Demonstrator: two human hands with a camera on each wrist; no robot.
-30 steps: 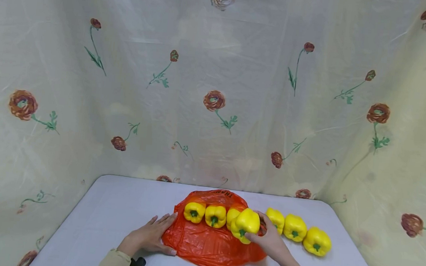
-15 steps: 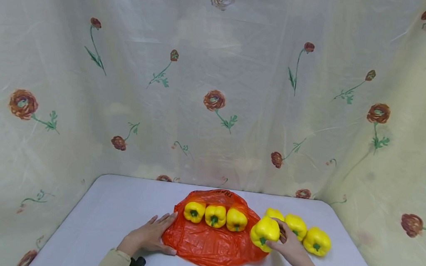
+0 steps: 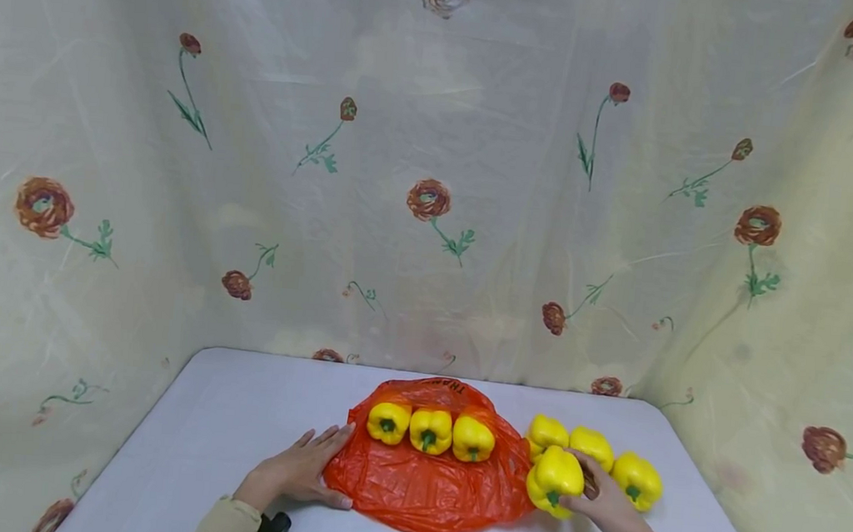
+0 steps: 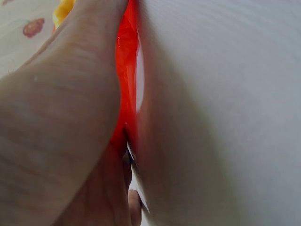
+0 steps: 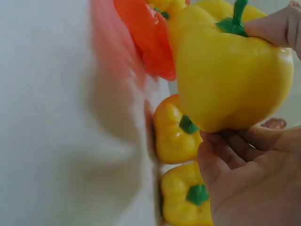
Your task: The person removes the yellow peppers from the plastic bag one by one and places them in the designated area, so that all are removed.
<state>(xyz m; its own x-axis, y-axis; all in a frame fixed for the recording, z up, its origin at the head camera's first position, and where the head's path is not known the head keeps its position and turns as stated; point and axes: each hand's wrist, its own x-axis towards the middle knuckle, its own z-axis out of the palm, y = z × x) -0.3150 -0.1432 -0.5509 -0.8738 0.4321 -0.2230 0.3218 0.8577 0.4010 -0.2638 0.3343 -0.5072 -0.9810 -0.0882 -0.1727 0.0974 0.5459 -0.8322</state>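
In the head view my right hand [image 3: 607, 501] grips a yellow bell pepper [image 3: 556, 479] at the right edge of a red plastic bag [image 3: 424, 491]. The right wrist view shows the held bell pepper [image 5: 230, 70] clasped between thumb and fingers, thumb by its green stem, above the table. Three yellow bell peppers [image 3: 431, 431] sit in a row at the bag, over its red plastic. My left hand [image 3: 301, 467] lies with fingers straight on the bag's left edge. Up close in the left wrist view, the left hand [image 4: 61, 103] rests beside the red plastic.
Three more yellow bell peppers [image 3: 592, 450] stand on the white table [image 3: 250, 402] to the right of the bag, behind the right hand. A pale curtain [image 3: 288, 205] printed with flowers hangs behind and at both sides of the table.
My right hand has carried the held bell pepper to the right, from over the bag to its right edge by the other peppers. My left hand has stayed in place.
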